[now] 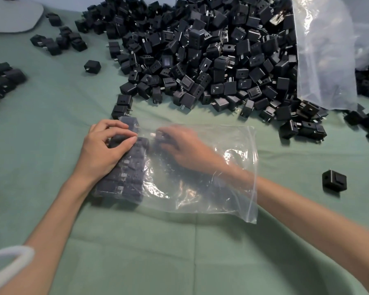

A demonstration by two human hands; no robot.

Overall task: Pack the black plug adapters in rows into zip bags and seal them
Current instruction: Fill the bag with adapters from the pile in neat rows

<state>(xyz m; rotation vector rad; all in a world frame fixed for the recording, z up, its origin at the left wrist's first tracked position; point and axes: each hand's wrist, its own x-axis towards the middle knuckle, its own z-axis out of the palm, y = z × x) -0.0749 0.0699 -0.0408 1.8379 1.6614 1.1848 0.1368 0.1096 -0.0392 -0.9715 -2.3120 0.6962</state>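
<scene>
- Hundreds of black plug adapters lie heaped toward the far edge of the desk, which is covered in green cloth; a few strays sit near the left edge, and one lone adapter stands by the right edge.
- A clear zip bag lies flat in the middle of the desk with its mouth toward the right edge, and a column of adapters, the packed row, runs along its closed left end.
- The left hand rests on top of the bag over that row, its fingers curled and pressing down through the plastic; they pin the row rather than grip anything.
- The right hand is reached inside the bag, its fingers closed around a dark adapter next to the far end of the row; plastic blurs the exact hold.
- Step in hand, as I judge it: filling, with a second row being started beside the first. Sealing looks far off, since most of the bag is empty.
- The next move calls for seating this adapter snug against the row, letting go, then drawing the hand out for another.
- A big clear sack slumps at the far right corner.
- No brand, label or writing can be read anywhere.
</scene>
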